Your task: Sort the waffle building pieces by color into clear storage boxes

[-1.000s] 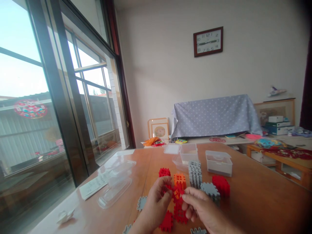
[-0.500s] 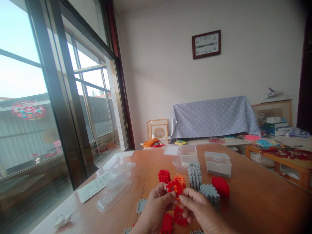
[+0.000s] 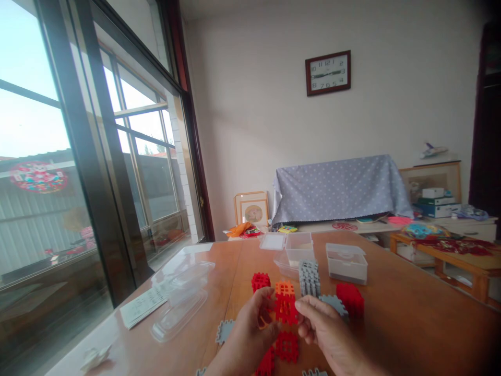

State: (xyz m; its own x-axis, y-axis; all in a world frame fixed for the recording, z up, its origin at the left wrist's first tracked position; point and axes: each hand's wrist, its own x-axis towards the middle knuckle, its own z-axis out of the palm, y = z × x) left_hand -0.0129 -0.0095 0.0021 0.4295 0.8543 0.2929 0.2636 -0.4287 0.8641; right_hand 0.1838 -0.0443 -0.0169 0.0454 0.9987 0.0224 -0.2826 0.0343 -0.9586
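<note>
Inward from the table's left edge, a grey tile is partly hidden by the left hand. Its thumb and forefinger now stand apart, no longer pinching the red piece, as half a second ago. That piece is well short of the far edge, its right side pinched by the right hand, which now hides more of the low grey stack.

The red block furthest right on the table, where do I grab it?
Probably best to take the red block by its front and back, near the top, coming from above and the right: it's chunky with toothed edges, and grey tiles sit close on its left.
</note>
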